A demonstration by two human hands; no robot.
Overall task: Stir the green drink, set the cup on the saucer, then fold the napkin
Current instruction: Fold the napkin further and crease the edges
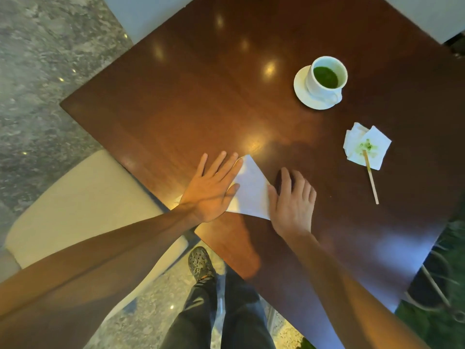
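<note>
A white napkin [250, 188], folded into a triangle, lies near the front corner of the dark wooden table [191, 96]. My left hand [210, 188] lies flat on the napkin's left part, fingers spread. My right hand [293, 200] rests flat at the napkin's right edge, its thumb on the paper. Far right, a white cup [327, 76] of green drink stands on a white saucer [303, 93]. A wooden stir stick [372, 177] lies with its tip on a second, green-stained napkin [366, 144].
A cream chair seat [75, 210] stands left of the table's corner. My shoe [201, 264] and dark trouser legs are below the front edge. Pale seats stand at the table's far side, grass at the lower right.
</note>
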